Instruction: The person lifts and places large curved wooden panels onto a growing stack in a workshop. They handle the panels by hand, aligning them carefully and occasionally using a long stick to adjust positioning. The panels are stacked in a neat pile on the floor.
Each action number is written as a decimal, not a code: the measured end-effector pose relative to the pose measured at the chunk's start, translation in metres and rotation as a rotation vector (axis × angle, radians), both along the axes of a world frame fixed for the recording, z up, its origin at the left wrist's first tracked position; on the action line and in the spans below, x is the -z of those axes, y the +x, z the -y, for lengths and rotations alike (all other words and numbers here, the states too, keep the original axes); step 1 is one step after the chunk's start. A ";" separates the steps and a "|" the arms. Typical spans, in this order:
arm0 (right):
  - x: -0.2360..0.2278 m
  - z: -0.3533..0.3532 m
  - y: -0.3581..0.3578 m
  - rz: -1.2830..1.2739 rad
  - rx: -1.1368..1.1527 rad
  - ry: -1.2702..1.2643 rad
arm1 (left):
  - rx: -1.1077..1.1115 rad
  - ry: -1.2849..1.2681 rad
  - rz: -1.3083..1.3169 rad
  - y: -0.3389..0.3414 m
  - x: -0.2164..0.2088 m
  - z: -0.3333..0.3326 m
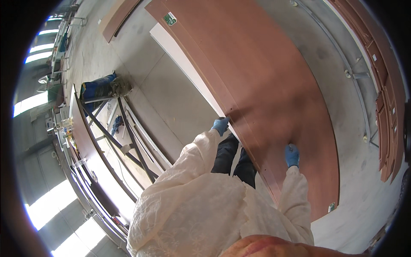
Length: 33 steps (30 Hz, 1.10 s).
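Note:
A long reddish-brown door panel (274, 85) lies in front of me, running from the far left to the near right. My left hand (220, 125), in a blue glove, is closed at the panel's left edge, with a small dark thing showing at its fingertips. Over the panel's near part, my right hand (292, 156) is also gloved in blue and closed. A small dark spot shows between its fingers, too small to name. Green-and-white labels sit near the panel's far corner (170, 19) and near corner.
A white strip (171, 45) juts out under the panel's left side. To the left stand a dark metal frame (124, 147) and a blue bag (98, 88). More brown panels (387, 115) line the right, beside a grey metal rack on casters (349, 64).

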State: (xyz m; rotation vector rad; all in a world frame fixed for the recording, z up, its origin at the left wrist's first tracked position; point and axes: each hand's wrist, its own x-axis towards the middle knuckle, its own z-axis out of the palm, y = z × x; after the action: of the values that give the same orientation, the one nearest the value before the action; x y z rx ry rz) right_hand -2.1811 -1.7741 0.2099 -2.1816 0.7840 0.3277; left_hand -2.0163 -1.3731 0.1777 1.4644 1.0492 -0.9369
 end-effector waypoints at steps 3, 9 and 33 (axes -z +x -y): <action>0.000 -0.008 0.001 -0.023 0.054 -0.056 | 0.019 -0.025 0.009 0.010 0.004 0.002; -0.003 -0.026 0.007 -0.123 -0.013 -0.104 | -0.019 -0.048 -0.027 0.005 0.008 0.000; -0.002 0.064 0.017 -0.241 -0.113 -0.130 | 0.149 -0.030 0.094 -0.037 0.016 0.002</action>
State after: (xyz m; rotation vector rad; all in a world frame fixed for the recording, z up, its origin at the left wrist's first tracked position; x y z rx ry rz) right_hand -2.1644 -1.8384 0.2124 -2.3418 0.8335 0.6222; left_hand -2.0535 -1.3756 0.1622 1.5629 0.8637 -0.9740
